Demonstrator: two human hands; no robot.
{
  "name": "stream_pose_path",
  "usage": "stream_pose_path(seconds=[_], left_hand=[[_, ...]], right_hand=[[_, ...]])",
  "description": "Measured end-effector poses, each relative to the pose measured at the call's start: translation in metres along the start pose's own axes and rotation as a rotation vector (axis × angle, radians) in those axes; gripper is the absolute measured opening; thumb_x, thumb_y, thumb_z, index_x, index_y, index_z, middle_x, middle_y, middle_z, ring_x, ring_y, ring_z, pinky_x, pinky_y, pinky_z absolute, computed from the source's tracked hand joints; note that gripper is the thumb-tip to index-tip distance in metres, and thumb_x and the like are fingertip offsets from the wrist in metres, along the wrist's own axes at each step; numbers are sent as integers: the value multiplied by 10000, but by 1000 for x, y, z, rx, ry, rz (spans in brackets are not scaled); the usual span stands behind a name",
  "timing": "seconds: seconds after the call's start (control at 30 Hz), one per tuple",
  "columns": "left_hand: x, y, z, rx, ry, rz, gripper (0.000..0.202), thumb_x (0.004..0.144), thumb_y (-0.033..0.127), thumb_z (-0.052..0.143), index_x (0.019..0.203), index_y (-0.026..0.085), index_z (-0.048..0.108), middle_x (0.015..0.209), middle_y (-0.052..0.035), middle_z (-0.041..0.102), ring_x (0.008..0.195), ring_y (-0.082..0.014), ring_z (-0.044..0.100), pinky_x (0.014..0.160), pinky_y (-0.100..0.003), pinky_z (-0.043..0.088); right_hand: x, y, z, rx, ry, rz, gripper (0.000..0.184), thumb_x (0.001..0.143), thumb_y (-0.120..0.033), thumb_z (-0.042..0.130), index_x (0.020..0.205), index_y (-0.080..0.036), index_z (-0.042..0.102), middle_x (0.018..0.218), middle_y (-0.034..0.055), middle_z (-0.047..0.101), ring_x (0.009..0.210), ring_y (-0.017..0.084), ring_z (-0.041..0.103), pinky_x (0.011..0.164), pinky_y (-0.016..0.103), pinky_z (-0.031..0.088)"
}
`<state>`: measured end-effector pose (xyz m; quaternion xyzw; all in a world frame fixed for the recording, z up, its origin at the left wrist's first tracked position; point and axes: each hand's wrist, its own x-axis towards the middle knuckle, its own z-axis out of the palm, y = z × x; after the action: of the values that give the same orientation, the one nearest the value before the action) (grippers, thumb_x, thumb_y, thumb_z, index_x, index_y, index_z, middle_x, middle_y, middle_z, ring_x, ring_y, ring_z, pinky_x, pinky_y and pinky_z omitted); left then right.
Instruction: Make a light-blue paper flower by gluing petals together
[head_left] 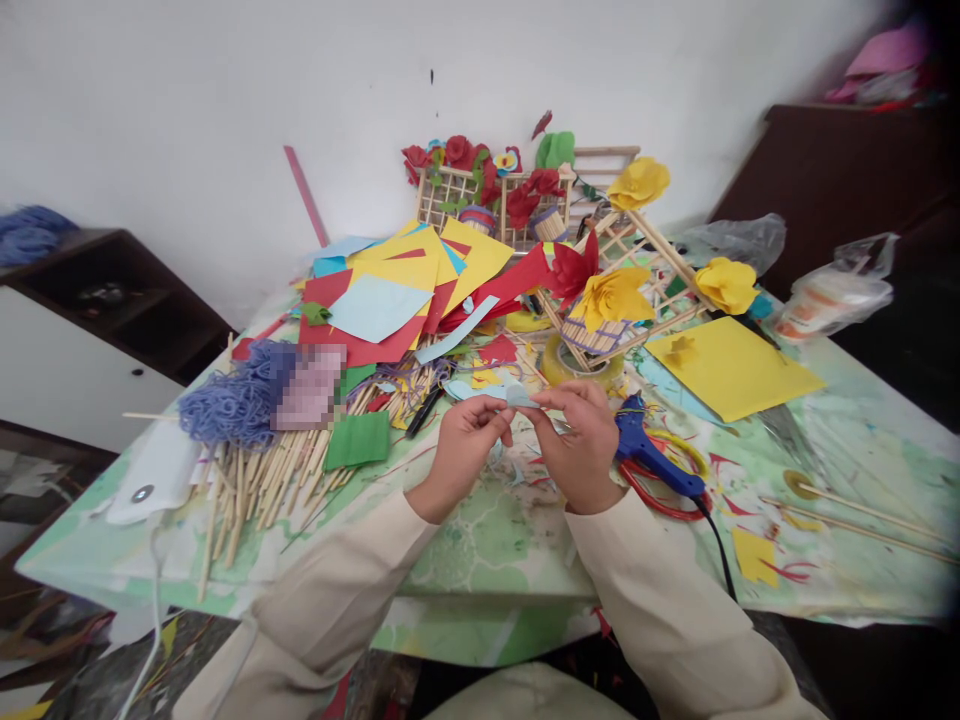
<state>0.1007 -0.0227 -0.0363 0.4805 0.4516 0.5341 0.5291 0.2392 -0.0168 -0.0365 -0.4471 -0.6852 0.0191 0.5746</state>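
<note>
Between my two hands is a small piece of light blue paper (pixel 519 395), raised over the middle of the table. My left hand (pixel 466 450) pinches its left side with thumb and fingers. On the other side, my right hand (pixel 579 440) grips the paper's right edge, fingertips close to the left ones. Part of the paper is hidden behind the fingers. Just right of my right hand lies a blue glue gun (pixel 651 450) with a black cord. Paper scraps are scattered under and behind both hands, and a roll of clear tape (pixel 577 362) sits behind them.
Bamboo sticks (pixel 277 490), purple yarn (pixel 232 400) and green folded paper (pixel 358 440) lie left. Coloured paper sheets (pixel 386 300) are piled behind. Stick frames with paper flowers (pixel 615 298) stand at the back. A yellow sheet (pixel 735 368) and a bagged cup (pixel 814 300) are right.
</note>
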Motion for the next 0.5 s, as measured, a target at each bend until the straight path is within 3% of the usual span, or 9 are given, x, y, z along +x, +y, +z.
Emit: stream_pose_path(seconds=[0.1,0.27,0.37,0.5], left_hand=[[-1,-1,1,-23,7,-26,219,700,345,719,753,153,627,470,37,534,420,-66,414,435,-203,241],[2,-9,3,-157,3,-77,231,691,307,709,811,157,580,472,47,543,377,-42,342,406,-190,186],[3,-10,3,-268,-11,-131,287,670,300,717,858,162,549,491,41,570,353,-26,278,393,-184,141],[2,-10,3,-391,-42,-196,318,627,279,749,832,157,540,512,35,574,343,-5,252,389,-168,104]], right_hand=[[0,0,-1,-4,26,-2,28,785,-265,673,772,-265,698,704,19,659,730,199,571,697,366,428],[0,2,-2,-93,-31,-233,207,807,-133,598,716,-295,690,770,-26,728,805,190,565,772,369,386],[0,2,-1,-176,-5,-284,196,798,-138,624,712,-302,688,855,-42,730,865,183,541,790,358,370],[-1,2,0,-200,46,-359,163,793,-139,653,714,-280,678,816,-43,725,837,167,521,778,342,354]])
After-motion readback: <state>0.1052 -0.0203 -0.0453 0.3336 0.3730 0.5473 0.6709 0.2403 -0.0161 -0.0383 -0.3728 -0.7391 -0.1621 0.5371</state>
